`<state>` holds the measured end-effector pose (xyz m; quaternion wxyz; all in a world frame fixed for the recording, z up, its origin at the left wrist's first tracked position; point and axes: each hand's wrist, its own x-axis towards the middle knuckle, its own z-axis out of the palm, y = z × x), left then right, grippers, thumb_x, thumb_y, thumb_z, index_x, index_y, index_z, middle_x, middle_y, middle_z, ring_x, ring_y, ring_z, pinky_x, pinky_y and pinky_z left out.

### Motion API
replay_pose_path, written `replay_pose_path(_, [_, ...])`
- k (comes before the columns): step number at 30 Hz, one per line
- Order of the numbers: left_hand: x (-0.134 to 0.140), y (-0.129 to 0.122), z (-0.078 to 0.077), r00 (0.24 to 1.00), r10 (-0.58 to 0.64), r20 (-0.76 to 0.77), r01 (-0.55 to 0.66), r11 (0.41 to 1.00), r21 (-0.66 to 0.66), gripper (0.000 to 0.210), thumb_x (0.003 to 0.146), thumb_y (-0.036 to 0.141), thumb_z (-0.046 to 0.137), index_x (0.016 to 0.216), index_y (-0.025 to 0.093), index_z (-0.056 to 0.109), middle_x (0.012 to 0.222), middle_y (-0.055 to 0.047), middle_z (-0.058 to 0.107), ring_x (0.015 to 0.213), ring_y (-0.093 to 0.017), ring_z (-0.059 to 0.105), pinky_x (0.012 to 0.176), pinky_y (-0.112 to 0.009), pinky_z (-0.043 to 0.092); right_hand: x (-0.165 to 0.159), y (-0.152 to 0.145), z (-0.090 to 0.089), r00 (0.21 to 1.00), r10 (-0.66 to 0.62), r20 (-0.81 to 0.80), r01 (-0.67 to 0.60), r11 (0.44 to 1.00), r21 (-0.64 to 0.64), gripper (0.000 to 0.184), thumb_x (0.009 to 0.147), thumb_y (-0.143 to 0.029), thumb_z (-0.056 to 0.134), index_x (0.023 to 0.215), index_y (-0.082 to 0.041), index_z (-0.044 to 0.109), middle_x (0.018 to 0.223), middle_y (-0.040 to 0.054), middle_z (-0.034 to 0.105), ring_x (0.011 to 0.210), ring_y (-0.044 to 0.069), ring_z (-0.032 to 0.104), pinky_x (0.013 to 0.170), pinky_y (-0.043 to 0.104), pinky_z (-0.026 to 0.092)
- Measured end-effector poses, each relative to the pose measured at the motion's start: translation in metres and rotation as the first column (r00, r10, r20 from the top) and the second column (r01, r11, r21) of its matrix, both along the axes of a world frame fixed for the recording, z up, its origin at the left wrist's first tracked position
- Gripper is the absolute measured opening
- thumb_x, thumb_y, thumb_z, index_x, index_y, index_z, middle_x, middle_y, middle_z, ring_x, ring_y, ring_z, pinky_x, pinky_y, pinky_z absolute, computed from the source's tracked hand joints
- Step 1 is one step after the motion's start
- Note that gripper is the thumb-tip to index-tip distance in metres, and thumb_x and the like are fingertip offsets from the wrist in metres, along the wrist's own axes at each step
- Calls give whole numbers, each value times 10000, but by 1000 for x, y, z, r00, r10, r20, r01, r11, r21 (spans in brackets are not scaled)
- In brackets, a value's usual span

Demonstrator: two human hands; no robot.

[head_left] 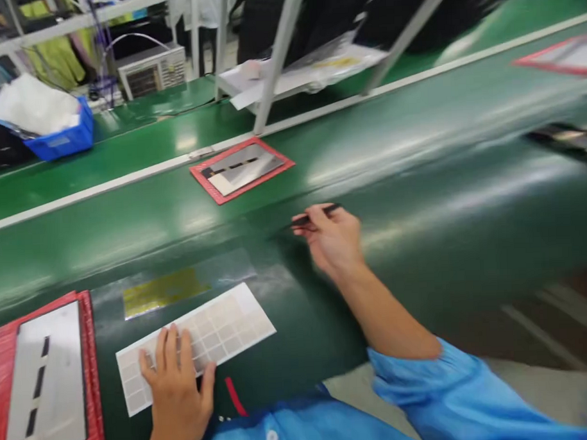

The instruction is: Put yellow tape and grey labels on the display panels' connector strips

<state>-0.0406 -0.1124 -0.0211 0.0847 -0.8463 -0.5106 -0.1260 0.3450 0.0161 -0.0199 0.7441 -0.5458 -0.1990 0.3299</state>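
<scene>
My left hand [180, 384] lies with its fingers spread on a white sheet of pale grey square stickers [220, 328], covering part of it. Above the table, my right hand [336, 239] is closed around a slim black pointed tool [331, 209]; blur hides whether it is tweezers or a pen. Just beyond the sticker sheet is a strip of clear film with a yellow part [166, 292]. To the left, a flat display panel [51, 376] with a dashed black strip rests on red padded wrap [94, 381].
Another panel [243, 167] on a red pad lies on the conveyor ahead. A dark device [565, 137] is at the right, with another red-edged pad [557, 55] behind. Near my body lies a red strip [235, 396]. A blue bin [66, 138] stands at far left, by metal posts [281, 60].
</scene>
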Motion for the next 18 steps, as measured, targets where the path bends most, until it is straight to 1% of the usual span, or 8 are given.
replay_pose_path(5, [6,-5,-3,1000,-10,4,10,998,-57,458,1051,348,545,1451,132,608,1543,-243,595,1453,-393,527,1266,-710,144,-4,4,-1,1000,11,5,-11,1000,29,453,781,-551,923,865,-231,613,736,-13,741,587,124,687,528,202,576])
replay_pose_path(7, [11,-2,10,1000,8,2,-7,990,-138,454,1061,367,529,1448,146,613,1539,-239,601,1453,-405,527,1245,-737,174,-13,7,1,999,51,4,-51,998,43,490,731,-580,944,859,-232,625,747,-3,749,596,130,697,524,205,579])
replay_pose_path(9, [21,12,36,999,25,24,-19,972,-236,445,1068,396,517,1424,156,633,1489,-223,644,1399,-407,575,1227,-757,215,-19,10,5,996,90,12,-91,994,54,512,707,-596,952,858,-227,631,761,9,753,601,136,702,519,210,579])
replay_pose_path(11, [38,42,71,996,61,62,-37,942,-334,439,1071,406,507,1404,160,653,1423,-196,693,1320,-384,636,1223,-719,290,-24,14,10,992,122,26,-124,990,62,530,699,-611,952,869,-222,635,776,19,756,605,139,703,515,213,577])
replay_pose_path(12, [48,64,89,995,69,73,-34,913,-406,439,1061,406,529,1400,163,663,1405,-179,707,1308,-374,646,1210,-653,362,-26,17,12,991,133,32,-135,989,66,540,696,-623,949,875,-220,636,779,22,755,606,138,702,515,213,575])
replay_pose_path(14, [70,117,123,993,77,90,-32,908,-418,397,1072,418,501,1311,192,723,1313,-138,753,1199,-337,701,1087,-511,504,-31,21,15,989,140,36,-142,987,69,566,682,-655,941,879,-220,637,775,19,752,605,132,698,518,209,571])
replay_pose_path(16, [93,178,146,993,74,95,-26,902,-430,338,1076,391,505,1169,212,776,1180,-94,792,1109,-294,724,1009,-427,538,-35,23,15,991,130,33,-131,989,64,601,651,-692,936,873,-220,637,762,12,749,597,126,691,520,205,569])
replay_pose_path(18, [117,234,156,992,96,78,-53,900,-433,311,1079,359,528,1089,176,779,1113,-98,788,1084,-275,723,999,-427,551,-35,23,13,994,108,31,-109,993,47,630,621,-720,934,852,-218,632,743,11,747,578,125,683,509,204,562])
